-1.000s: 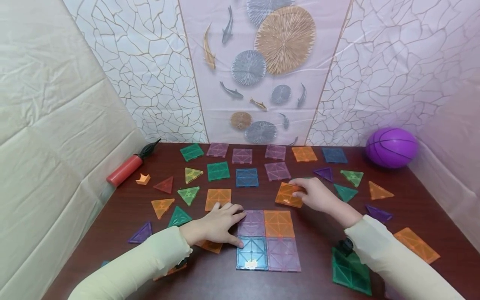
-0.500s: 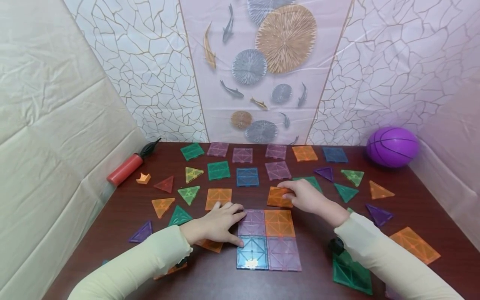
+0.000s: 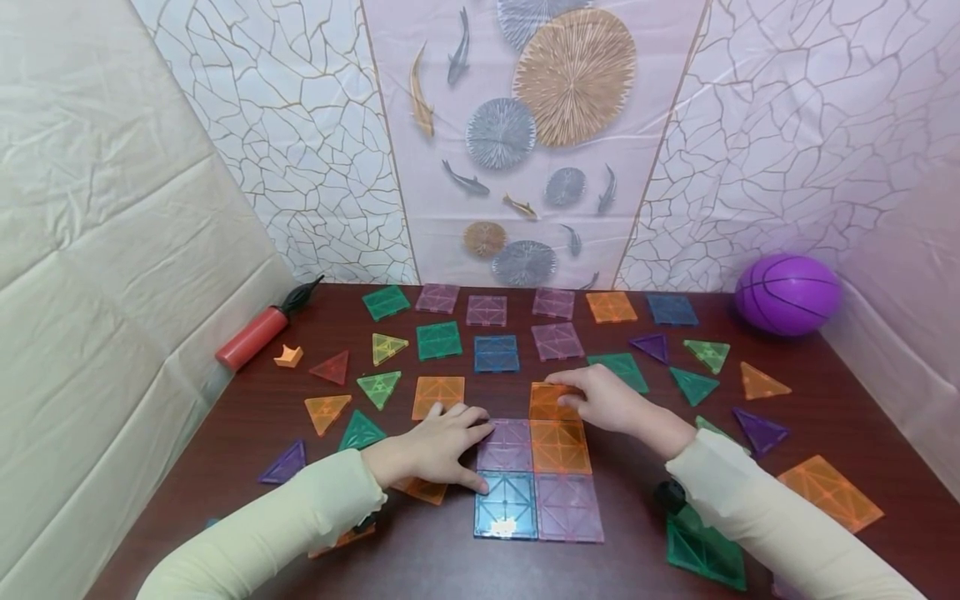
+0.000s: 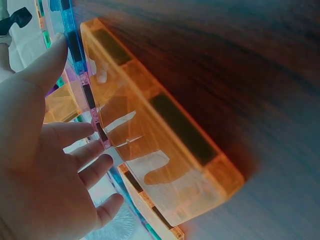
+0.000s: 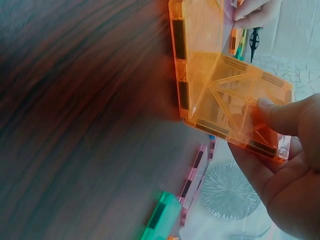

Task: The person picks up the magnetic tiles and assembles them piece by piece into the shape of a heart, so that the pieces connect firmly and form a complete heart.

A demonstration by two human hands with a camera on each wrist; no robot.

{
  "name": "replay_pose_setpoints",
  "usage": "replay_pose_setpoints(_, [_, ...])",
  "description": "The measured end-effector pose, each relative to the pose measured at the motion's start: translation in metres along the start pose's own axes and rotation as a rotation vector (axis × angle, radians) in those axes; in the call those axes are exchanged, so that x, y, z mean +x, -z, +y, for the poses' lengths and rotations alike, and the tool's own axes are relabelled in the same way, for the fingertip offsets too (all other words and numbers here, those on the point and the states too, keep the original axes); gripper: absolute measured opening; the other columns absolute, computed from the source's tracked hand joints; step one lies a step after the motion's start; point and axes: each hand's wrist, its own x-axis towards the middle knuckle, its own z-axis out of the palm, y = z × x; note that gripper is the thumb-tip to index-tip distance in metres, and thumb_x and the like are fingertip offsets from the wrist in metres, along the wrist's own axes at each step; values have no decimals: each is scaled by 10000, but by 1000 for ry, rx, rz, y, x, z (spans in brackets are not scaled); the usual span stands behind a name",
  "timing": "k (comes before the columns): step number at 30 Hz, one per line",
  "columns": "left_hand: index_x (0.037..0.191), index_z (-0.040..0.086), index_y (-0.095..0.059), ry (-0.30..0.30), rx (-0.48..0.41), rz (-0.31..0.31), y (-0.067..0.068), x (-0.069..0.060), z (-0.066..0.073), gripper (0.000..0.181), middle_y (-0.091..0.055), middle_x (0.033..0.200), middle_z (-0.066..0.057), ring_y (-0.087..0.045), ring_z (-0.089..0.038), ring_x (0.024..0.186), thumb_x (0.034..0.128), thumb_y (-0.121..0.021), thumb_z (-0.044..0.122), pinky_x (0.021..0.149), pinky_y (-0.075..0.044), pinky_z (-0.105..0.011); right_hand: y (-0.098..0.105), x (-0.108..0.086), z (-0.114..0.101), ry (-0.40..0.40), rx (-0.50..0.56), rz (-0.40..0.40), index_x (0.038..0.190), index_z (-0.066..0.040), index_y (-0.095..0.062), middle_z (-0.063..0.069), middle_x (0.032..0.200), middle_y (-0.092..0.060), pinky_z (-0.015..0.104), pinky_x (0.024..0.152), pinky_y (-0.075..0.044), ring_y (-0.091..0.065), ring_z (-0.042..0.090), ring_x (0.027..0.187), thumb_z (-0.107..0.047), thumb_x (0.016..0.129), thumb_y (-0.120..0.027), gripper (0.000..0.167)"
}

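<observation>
Four-square block on the table: a purple tile [image 3: 504, 445] and an orange tile [image 3: 561, 447] behind, a blue tile [image 3: 505, 505] and another purple tile [image 3: 570, 508] in front. My right hand [image 3: 606, 400] pinches a second orange magnetic tile [image 5: 245, 107] between thumb and fingers. That tile stands tilted up, its lower edge touching the back edge of the flat orange one. My left hand [image 3: 438, 446] lies spread at the block's left side. Its thumb touches the blue tile and its fingertips the purple tile's edge, as the left wrist view [image 4: 60, 150] also shows.
Loose square tiles, such as a blue one [image 3: 496, 354] and an orange one [image 3: 438, 398], lie behind the block. Triangle tiles lie at both sides. A red hand pump [image 3: 251, 338] lies back left; a purple ball [image 3: 788, 295] sits back right. A green tile [image 3: 705, 550] is near my right sleeve.
My right hand has brought the orange tile left and toward me until it meets the flat orange tile's back edge, tilting it up. My left hand has stayed in place.
</observation>
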Motion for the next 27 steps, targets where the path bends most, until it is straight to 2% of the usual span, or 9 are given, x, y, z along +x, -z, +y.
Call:
replay_pose_setpoints(5, [1468, 141, -419, 5, 1, -2, 1, -1, 0, 875, -393, 1468, -25, -362, -173, 1283, 794, -647, 651, 976, -285, -446, 1, 0, -2, 7, 17, -14, 1236, -32, -642, 103, 976, -716, 225, 479, -414, -437, 75, 519, -12, 887, -659, 350])
replay_pose_setpoints(12, [1462, 133, -428, 2, -6, 1, 1, -1, 0, 874, -401, 1462, -30, -367, -175, 1280, 792, -654, 647, 962, -289, -436, 2, -2, 1, 10, 41, -11, 1246, -40, -640, 98, 998, -713, 224, 471, -385, -404, 77, 505, -25, 893, -656, 354])
replay_pose_setpoints(15, [1460, 133, -431, -1, -15, -3, 2, 0, -1, 868, -402, 1460, -29, -366, -177, 1283, 794, -655, 643, 975, -288, -455, 2, -2, 3, 15, 44, -7, 1242, -44, -643, 107, 1027, -712, 228, 496, -417, -443, 75, 542, -34, 895, -657, 347])
replay_pose_setpoints(18, [1467, 140, -419, -7, -54, -8, 3, 2, -5, 856, -397, 1461, -20, -363, -178, 1293, 806, -650, 632, 1012, -272, -498, 1, -3, 5, 3, 45, -3, 1237, -57, -647, 103, 1067, -709, 243, 582, -495, -514, 82, 626, -60, 898, -665, 339])
replay_pose_setpoints(22, [1479, 141, -398, -6, -155, 13, 9, 5, -17, 822, -386, 1479, -36, -364, -203, 1298, 833, -661, 576, 1030, -266, -531, 0, -5, 6, -33, 47, 1, 1222, -62, -651, 82, 1078, -708, 320, 738, -553, -587, 106, 753, -105, 902, -674, 324])
replay_pose_setpoints(27, [1475, 104, -396, 19, -262, 81, 19, 7, -36, 772, -374, 1493, -115, -339, -282, 1333, 858, -696, 456, 1024, -277, -532, 0, -8, 5, -75, 74, -3, 1183, -58, -663, 61, 1047, -710, 369, 787, -554, -621, 135, 832, -137, 901, -681, 294])
